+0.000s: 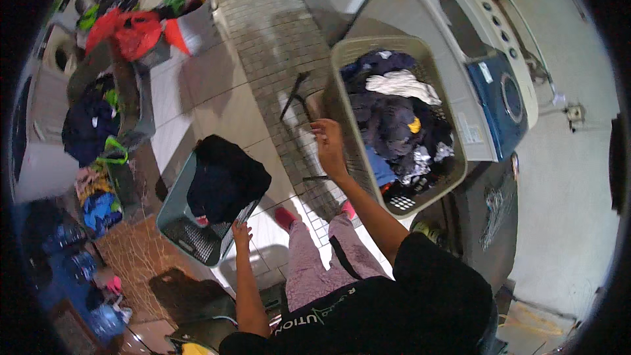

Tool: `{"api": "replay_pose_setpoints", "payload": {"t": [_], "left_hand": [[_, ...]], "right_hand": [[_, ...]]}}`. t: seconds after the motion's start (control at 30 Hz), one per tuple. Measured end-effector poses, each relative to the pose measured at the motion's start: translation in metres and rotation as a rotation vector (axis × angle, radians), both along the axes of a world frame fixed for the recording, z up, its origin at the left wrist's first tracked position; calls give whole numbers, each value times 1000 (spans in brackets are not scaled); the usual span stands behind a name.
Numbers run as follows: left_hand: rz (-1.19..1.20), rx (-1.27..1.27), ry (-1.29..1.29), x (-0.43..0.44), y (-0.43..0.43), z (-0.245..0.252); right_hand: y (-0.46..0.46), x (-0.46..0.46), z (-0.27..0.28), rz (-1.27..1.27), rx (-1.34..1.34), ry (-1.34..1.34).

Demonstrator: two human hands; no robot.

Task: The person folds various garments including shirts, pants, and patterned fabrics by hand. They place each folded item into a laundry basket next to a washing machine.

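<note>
My left hand point(241, 234) is at the near right rim of a grey-green plastic laundry basket point(172, 192), its fingers hooked over the edge. A heap of dark cloth point(227, 177) fills the far part of that basket; its near part shows bare mesh. My right hand point(328, 145) is raised beside the left wall of a larger olive laundry basket point(340, 74), fingers loosely apart and holding nothing. Inside the larger basket lies a pile of mostly dark clothes point(389, 113), with a white crumpled garment point(402, 85) on top and a blue piece point(379, 165) lower down.
A twin-tub washing machine point(498, 93) stands right of the larger basket. Along the left are more laundry containers point(138, 103), red plastic bags point(123, 34) and front-loading machines point(61, 56). Dark metal stand legs point(296, 93) rise over the paved strip point(266, 34). Water bottles point(106, 320) sit lower left.
</note>
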State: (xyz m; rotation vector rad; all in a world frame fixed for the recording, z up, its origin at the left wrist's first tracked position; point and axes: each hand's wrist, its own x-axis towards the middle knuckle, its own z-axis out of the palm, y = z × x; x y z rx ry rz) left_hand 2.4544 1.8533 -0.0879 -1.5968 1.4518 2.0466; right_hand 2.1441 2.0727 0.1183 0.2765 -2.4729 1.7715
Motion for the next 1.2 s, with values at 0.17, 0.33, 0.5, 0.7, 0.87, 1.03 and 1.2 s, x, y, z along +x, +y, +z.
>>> {"api": "replay_pose_setpoints", "payload": {"t": [0.17,0.33,0.5,0.7,0.87,1.03,1.2], "left_hand": [[-242,-80,203,-77,52,67],[-268,-299,678,-155,147,120],[-703,-821,868,-233,245,244],[-602,-1020,1092,-319,347,311],[-594,-765,1149,-347,345,387],[-851,-777,1238,-360,303,461],[-614,-729,1108,-338,265,516]], "right_hand": [[162,-28,55,-445,529,302],[252,-44,-9,-104,673,152],[272,-41,78,23,326,213],[322,-38,253,166,121,438],[371,-20,370,-231,-98,541],[475,-86,327,83,370,614],[522,-52,351,-49,-113,29]]}}
